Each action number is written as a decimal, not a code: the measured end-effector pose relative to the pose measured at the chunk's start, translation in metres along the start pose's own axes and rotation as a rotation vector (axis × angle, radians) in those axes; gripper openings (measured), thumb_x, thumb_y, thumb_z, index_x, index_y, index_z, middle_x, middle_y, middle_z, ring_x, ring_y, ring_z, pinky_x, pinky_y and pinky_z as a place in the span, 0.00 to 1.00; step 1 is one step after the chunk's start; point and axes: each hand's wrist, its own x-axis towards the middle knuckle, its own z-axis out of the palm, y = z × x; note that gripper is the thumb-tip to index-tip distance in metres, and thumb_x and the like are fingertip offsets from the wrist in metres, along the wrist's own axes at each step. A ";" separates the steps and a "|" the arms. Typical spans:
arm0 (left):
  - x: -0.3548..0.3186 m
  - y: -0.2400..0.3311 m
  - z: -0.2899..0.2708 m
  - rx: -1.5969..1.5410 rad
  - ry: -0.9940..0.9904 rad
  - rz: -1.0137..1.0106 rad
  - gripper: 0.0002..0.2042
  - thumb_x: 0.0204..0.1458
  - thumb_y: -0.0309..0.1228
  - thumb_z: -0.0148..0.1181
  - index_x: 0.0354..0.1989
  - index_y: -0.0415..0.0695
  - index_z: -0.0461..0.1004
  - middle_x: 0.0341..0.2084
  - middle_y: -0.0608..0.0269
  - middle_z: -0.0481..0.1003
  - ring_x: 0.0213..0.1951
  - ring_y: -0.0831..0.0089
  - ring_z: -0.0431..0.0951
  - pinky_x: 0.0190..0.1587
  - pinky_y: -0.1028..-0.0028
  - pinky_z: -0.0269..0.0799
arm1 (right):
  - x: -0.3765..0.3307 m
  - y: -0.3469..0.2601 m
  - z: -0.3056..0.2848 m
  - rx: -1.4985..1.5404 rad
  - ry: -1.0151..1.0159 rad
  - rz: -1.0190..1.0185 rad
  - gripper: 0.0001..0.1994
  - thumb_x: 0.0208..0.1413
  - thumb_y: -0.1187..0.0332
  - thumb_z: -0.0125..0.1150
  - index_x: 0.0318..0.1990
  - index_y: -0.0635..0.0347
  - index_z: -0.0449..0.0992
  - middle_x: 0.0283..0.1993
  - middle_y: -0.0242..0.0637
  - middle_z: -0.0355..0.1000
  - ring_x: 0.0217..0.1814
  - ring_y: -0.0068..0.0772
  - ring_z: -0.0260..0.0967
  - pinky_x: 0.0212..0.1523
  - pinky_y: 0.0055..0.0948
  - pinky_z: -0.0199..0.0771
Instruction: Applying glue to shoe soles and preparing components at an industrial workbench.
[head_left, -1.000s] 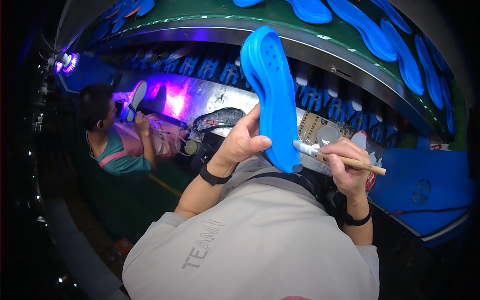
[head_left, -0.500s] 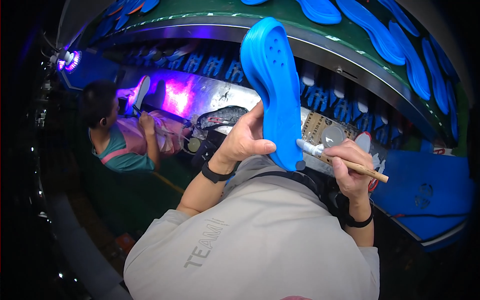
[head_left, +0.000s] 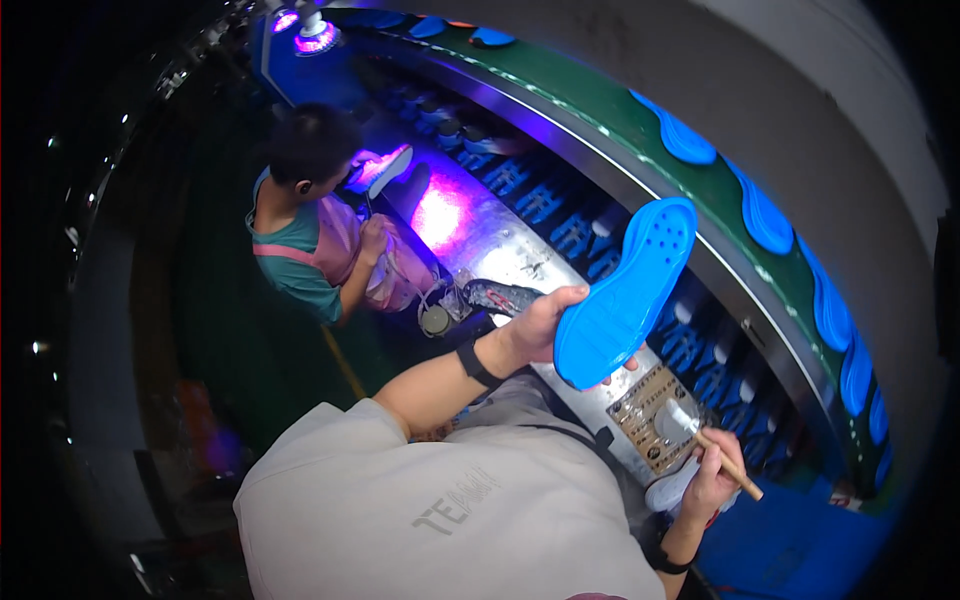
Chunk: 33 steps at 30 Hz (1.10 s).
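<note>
Blue curvy sole (head_left: 625, 300) w/ holes (head_left: 666, 236) gripped by L hand (head_left: 543, 324), brush (head_left: 702, 439) by R hand (head_left: 712, 480).

Between the blue sole (head_left: 628, 295) in the left grip (head_left: 545, 326) and the brush (head_left: 690, 424) in the right grip (head_left: 712, 472), a gap opens over the cardboard sheet (head_left: 632, 418), narrowed by a pale round container (head_left: 667, 428) under the bristles. Bare metal on the worktop (head_left: 515, 243) gives passage toward the upper left, bordered by a black shoe part (head_left: 500, 297) and a co-worker (head_left: 335, 240). Beyond, a crowded row of blue fittings (head_left: 575, 234) and a metal rail (head_left: 600, 172) obstruct the way to the green belt (head_left: 570, 92).
</note>
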 end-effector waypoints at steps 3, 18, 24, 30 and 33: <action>0.048 0.072 -0.014 0.001 -0.087 0.094 0.36 0.62 0.56 0.36 0.65 0.36 0.61 0.51 0.36 0.72 0.47 0.44 0.79 0.36 0.55 0.82 | -0.008 0.016 -0.004 -0.017 0.048 0.013 0.10 0.62 0.70 0.55 0.41 0.70 0.76 0.37 0.39 0.72 0.32 0.22 0.65 0.34 0.20 0.64; 0.125 0.356 -0.188 1.466 1.445 0.680 0.23 0.56 0.48 0.53 0.51 0.44 0.75 0.43 0.49 0.79 0.44 0.53 0.81 0.47 0.57 0.75 | 0.038 0.070 0.013 -0.136 -0.091 0.150 0.12 0.62 0.71 0.56 0.45 0.74 0.73 0.41 0.43 0.72 0.39 0.28 0.67 0.42 0.25 0.69; 0.115 0.410 -0.240 1.893 1.438 0.386 0.18 0.53 0.44 0.61 0.48 0.48 0.79 0.38 0.54 0.82 0.43 0.58 0.82 0.47 0.63 0.77 | 0.049 0.073 0.018 -0.172 -0.123 0.205 0.14 0.62 0.71 0.56 0.48 0.75 0.72 0.44 0.47 0.73 0.43 0.32 0.70 0.45 0.27 0.72; 0.115 0.420 -0.273 1.908 1.309 0.302 0.13 0.48 0.35 0.64 0.41 0.44 0.80 0.31 0.53 0.82 0.36 0.56 0.83 0.40 0.62 0.78 | 0.050 0.095 0.011 -0.155 -0.155 0.224 0.16 0.62 0.72 0.57 0.52 0.77 0.71 0.47 0.51 0.74 0.47 0.36 0.72 0.49 0.29 0.75; 0.098 0.381 -0.246 1.799 1.506 0.813 0.09 0.46 0.28 0.64 0.33 0.36 0.77 0.27 0.46 0.79 0.33 0.49 0.81 0.37 0.59 0.77 | 0.047 0.109 0.003 -0.056 -0.164 0.228 0.17 0.62 0.72 0.57 0.53 0.78 0.71 0.49 0.53 0.75 0.49 0.38 0.73 0.51 0.30 0.77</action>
